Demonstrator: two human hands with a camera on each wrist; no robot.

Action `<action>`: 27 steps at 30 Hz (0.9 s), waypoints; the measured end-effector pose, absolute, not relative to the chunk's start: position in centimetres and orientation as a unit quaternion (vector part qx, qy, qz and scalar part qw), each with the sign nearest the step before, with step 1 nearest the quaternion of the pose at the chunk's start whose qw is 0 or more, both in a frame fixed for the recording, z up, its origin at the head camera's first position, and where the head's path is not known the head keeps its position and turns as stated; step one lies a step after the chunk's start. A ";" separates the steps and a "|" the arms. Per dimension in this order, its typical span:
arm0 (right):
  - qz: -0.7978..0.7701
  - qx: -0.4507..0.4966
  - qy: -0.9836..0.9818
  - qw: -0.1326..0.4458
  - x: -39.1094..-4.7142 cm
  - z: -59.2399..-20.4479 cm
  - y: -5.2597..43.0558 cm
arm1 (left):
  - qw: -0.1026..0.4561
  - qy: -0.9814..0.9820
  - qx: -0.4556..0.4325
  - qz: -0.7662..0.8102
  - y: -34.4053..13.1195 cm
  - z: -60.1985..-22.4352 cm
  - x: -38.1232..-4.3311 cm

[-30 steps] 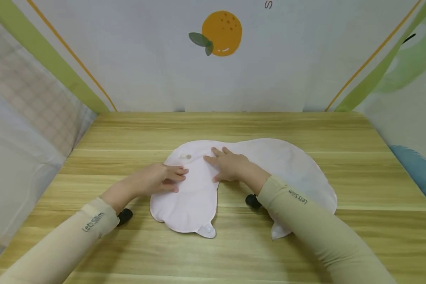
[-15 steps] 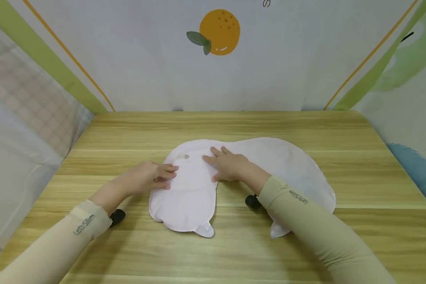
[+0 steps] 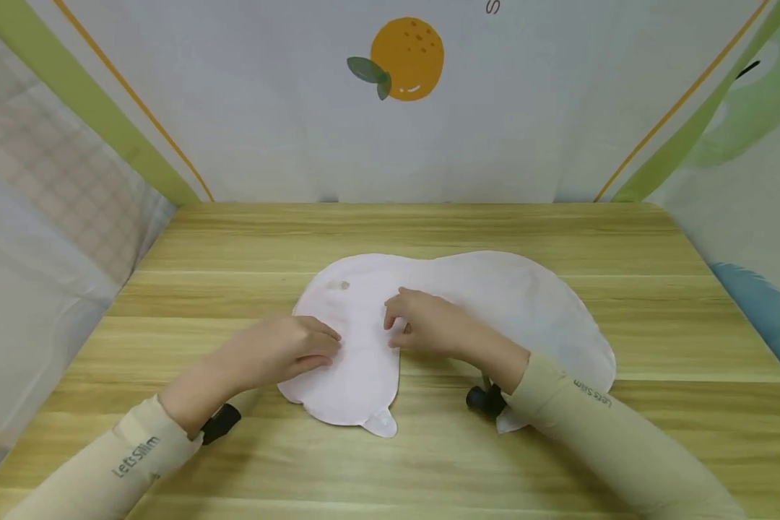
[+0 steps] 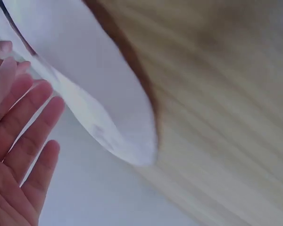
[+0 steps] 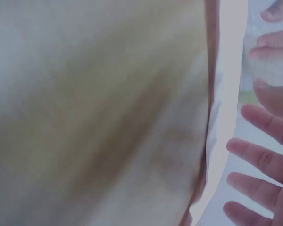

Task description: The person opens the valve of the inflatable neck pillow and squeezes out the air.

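A flat, pale pink U-shaped neck pillow [image 3: 500, 296] lies on the table, its two ends toward the person. Near the top of its left lobe sits a small clear valve [image 3: 343, 285]. A tab [image 3: 380, 423] sticks out from the end of that lobe. My left hand [image 3: 302, 345] is over the left lobe's outer side; its fingers look fairly straight in the left wrist view. Above the lobe's inner edge is my right hand [image 3: 432, 325], fingers spread and slightly bent. Neither hand grips the pillow. My right forearm hides part of the right lobe.
The wooden table [image 3: 390, 477] runs back to a white cloth wall [image 3: 266, 108] with a printed orange. Cloth also hangs at both sides. Black wrist camera parts [image 3: 221, 424] show under the left wrist, and others [image 3: 485, 399] under the right.
My right hand has drawn back toward the person and its fingers have bent a little. My left hand has moved nearer the person and slightly right over the lobe. The pillow stays put.
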State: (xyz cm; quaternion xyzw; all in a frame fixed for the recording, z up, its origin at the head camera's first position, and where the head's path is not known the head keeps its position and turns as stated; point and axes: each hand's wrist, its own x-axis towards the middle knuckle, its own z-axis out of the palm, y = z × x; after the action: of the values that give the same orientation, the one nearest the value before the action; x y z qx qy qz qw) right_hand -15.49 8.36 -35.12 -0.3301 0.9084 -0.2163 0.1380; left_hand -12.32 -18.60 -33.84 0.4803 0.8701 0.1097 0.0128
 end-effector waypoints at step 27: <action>-0.157 -0.388 0.897 0.145 -12.6 -35.7 7.4 | 0.056 0.851 0.513 0.097 -16.7 -35.4 -10.6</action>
State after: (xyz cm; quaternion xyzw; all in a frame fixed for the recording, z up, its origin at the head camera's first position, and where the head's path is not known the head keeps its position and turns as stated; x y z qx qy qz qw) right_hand -12.58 7.44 -35.75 -0.3881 0.8966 -0.1568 0.1446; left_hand -10.58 -16.69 -35.43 0.5131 0.8510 0.0972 0.0557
